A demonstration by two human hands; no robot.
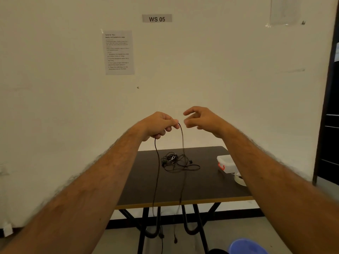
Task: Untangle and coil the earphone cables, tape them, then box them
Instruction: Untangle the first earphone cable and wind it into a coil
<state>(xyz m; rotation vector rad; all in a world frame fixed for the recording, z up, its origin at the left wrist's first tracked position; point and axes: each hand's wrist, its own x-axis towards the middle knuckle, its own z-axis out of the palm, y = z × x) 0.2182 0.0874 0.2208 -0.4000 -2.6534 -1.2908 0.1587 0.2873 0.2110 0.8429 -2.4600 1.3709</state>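
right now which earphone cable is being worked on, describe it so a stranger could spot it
Start at the dark table against the white wall. In front of it the left hand is raised, pinching a black cable that hangs in two long strands. Unlike the tangled pile lying on the tabletop, it is alone and airborne.

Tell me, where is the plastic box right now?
In the head view the clear plastic box with a red latch sits at the dark table's right edge, beside a tape roll, partly hidden by the right forearm.
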